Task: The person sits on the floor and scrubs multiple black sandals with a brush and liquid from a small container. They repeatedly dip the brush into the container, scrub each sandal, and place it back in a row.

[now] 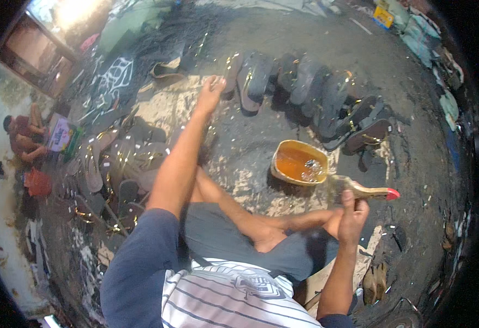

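In my right hand (pixel 353 216) is a flat paintbrush (pixel 375 192) with a pale handle and red tip. Its bristle end points left, close to the rim of a yellowish tub (pixel 284 179) of orange-brown liquid with froth on the right side. My left hand (pixel 211 94) reaches forward with fingers slightly bent and apart, right beside a dark sandal (pixel 232 74). Whether it touches that sandal is unclear. Several more dark sandals (pixel 251 82) continue the row to the right, some with shiny gold straps.
A heap of gold-strapped sandals (pixel 135 147) lies left of my crossed legs. Worn cardboard (pixel 166 106) covers part of the dark floor. Another person (pixel 25 136) sits at the far left near a red container (pixel 37 181). Bags (pixel 421 38) lie at the far right.
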`<state>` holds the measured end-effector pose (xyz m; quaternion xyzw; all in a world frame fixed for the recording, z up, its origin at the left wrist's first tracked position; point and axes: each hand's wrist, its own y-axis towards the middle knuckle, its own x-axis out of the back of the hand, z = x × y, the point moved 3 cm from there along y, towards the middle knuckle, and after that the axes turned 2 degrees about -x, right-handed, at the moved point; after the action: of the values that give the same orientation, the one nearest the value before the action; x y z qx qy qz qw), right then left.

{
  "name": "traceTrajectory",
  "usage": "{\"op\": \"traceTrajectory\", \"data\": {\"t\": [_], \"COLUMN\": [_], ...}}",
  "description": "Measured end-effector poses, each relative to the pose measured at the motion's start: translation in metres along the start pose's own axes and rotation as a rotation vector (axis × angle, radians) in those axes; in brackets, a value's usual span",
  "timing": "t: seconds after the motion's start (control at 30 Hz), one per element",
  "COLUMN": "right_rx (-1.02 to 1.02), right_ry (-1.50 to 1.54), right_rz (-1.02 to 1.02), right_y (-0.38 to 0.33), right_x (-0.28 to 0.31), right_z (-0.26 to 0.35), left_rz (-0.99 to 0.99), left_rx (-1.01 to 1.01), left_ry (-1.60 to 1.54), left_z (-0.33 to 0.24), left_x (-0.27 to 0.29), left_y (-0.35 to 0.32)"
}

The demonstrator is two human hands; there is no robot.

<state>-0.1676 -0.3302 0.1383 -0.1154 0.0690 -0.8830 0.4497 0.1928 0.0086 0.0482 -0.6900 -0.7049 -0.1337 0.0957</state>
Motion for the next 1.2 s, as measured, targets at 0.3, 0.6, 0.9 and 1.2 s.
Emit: {"op": "traceTrajectory", "data": {"t": [0.3,0.6,0.9,1.2], "right_rx": [0.16,0.397,0.572,0.384], "right_ry": [-0.498,-0.011,-0.929,0.211], "right_rz": [0.104,0.098,-0.036,0.139], "right_y": [0.095,0.122,0.13,0.024], "right_x": [-0.064,-0.089,0.036,-0.076], "right_z": [-0.08,-0.07,-0.028,0.092], "left_rz": [0.164,-0.115,0.213,0.351], "left_rx": [0.211,-0.33,-0.402,0.075], "left_ry": [0.884,0.601,0.924,-0.521], "left_z": [0.14,-0.114,-0.073,-0.096], "left_x": [0.146,0.162,0.114,0.11], "left_y": [-0.072,-0.187,-0.297,-0.25]}}
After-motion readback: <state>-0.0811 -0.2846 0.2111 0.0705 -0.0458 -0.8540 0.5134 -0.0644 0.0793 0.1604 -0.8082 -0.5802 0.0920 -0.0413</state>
